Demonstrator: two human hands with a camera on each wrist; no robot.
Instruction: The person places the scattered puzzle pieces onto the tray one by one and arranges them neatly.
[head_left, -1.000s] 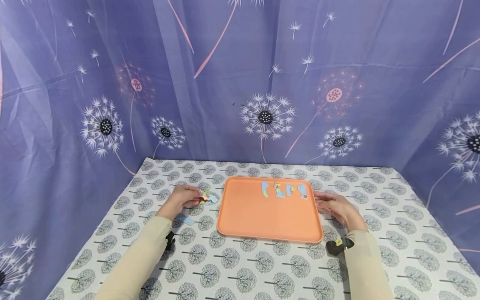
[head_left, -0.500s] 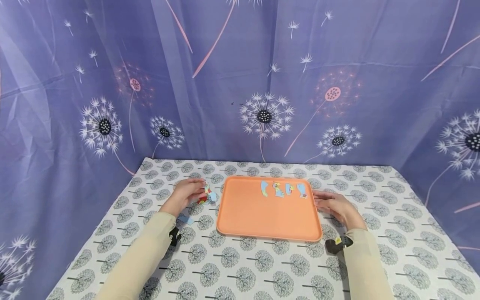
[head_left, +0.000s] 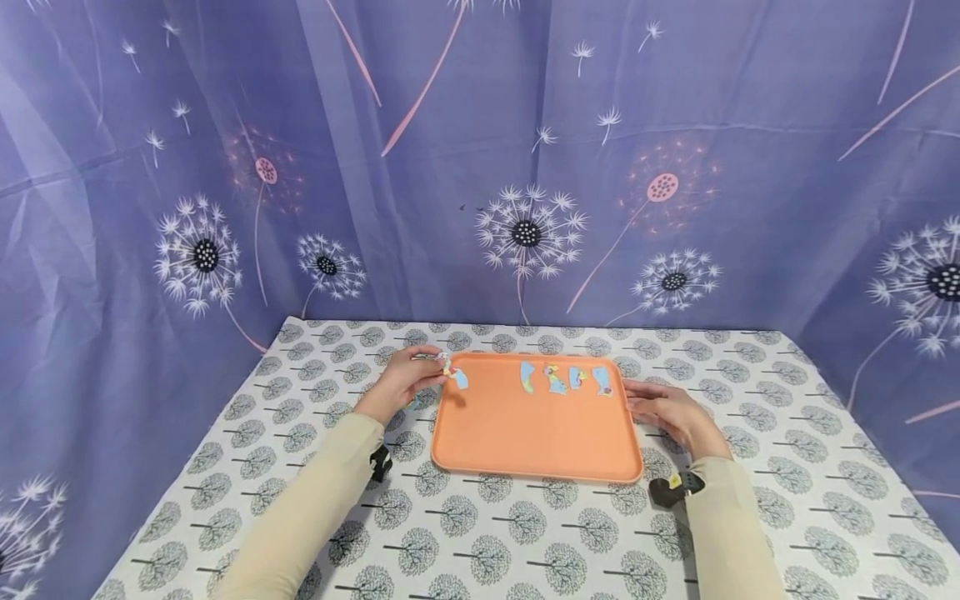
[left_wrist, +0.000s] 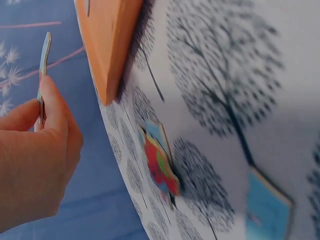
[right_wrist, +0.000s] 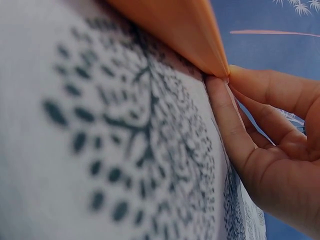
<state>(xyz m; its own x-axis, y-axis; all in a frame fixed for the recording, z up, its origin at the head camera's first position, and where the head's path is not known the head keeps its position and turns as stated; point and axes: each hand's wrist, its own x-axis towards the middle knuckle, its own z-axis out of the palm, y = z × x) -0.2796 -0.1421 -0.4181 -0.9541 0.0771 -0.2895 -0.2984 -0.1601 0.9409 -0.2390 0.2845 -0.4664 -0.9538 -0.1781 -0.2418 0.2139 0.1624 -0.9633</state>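
My left hand (head_left: 405,382) pinches a puzzle piece (head_left: 460,380) between thumb and fingers, above the back left corner of an orange tray (head_left: 540,437). Seen edge-on in the left wrist view, this thin puzzle piece (left_wrist: 45,55) stands upright in the fingertips. At the tray's right side, my right hand (head_left: 671,414) holds the rim; the right wrist view has its thumb and a finger meeting at the tray's edge (right_wrist: 200,45). Several blue-and-coloured pieces (head_left: 556,380) lie in a row along the tray's back right part.
Beside the tray, a red-and-green piece (left_wrist: 161,167) rests against a blue one on the tree-print tablecloth (head_left: 487,554). Nearer the left wrist camera lies another blue piece (left_wrist: 269,205). A purple dandelion curtain (head_left: 420,217) hangs behind the table.
From the loose pieces left of the tray, my left hand has lifted a puzzle piece and moved right over the tray's back left corner. The right hand stays at the rim.
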